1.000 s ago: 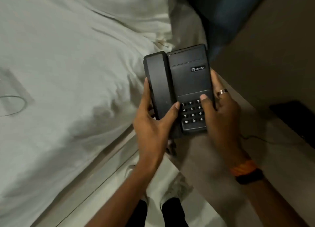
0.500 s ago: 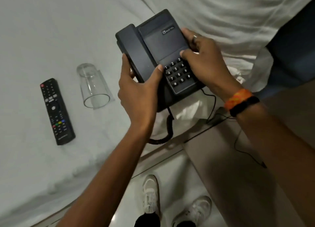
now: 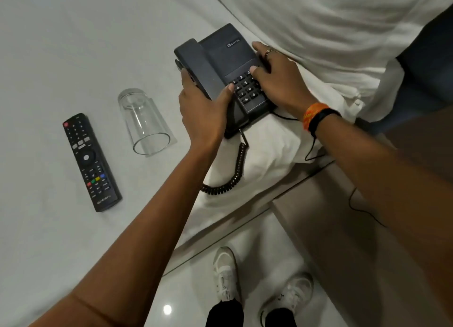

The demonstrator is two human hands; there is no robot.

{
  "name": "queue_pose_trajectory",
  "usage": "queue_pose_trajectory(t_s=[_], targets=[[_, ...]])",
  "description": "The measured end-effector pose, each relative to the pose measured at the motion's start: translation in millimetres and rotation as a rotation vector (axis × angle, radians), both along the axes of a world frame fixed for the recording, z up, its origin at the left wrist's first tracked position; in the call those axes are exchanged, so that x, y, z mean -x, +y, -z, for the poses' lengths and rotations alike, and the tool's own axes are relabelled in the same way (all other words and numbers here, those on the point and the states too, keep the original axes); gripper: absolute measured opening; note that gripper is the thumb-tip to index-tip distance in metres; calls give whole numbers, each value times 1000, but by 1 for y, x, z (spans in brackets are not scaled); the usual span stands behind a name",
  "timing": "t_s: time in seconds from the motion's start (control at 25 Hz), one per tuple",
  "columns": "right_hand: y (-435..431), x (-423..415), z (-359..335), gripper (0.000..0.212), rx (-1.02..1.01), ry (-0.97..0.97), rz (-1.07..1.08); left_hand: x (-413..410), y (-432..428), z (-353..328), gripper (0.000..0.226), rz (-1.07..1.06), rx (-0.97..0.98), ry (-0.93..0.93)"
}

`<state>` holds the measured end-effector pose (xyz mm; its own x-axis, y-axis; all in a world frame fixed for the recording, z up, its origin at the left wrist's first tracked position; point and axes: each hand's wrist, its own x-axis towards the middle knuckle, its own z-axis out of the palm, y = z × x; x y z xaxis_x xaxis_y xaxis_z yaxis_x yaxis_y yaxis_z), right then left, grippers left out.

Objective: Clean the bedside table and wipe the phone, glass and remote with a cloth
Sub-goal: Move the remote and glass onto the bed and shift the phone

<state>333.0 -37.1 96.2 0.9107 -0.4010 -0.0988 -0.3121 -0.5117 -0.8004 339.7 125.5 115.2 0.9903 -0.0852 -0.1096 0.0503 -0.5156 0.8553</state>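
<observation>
A black desk phone (image 3: 220, 64) with its handset in the cradle rests low on the white bed sheet (image 3: 61, 44). My left hand (image 3: 203, 113) grips its handset side, thumb beside the keypad. My right hand (image 3: 277, 81) holds the right edge, fingers over the keys. Its coiled cord (image 3: 232, 177) hangs over the bed edge. A clear glass (image 3: 143, 123) lies on its side on the sheet left of the phone. A black remote (image 3: 90, 162) lies flat further left. No cloth is visible.
The brown bedside table (image 3: 343, 240) is at the lower right, with a thin black cable (image 3: 362, 209) across it. A white pillow (image 3: 331, 20) lies at the top right. My white shoes (image 3: 225, 272) stand on the glossy floor below.
Both hands have carried the phone from above the bedside table over to the bed and lowered it onto the sheet. The glass and remote have come into view and stayed put.
</observation>
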Motion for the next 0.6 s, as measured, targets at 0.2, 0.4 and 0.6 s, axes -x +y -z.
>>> queue_pose_trajectory(t_s=[0.2, 0.4, 0.6], targets=[[18, 110, 13, 51, 385, -169, 188, 69, -11, 6, 71, 311, -290, -538], [11, 267, 59, 62, 660, 123, 448, 164, -49, 60, 62, 880, -391, -658], [22, 417, 109, 71, 619, 476, 676, 256, -74, 133, 79, 1339, -596, -644]])
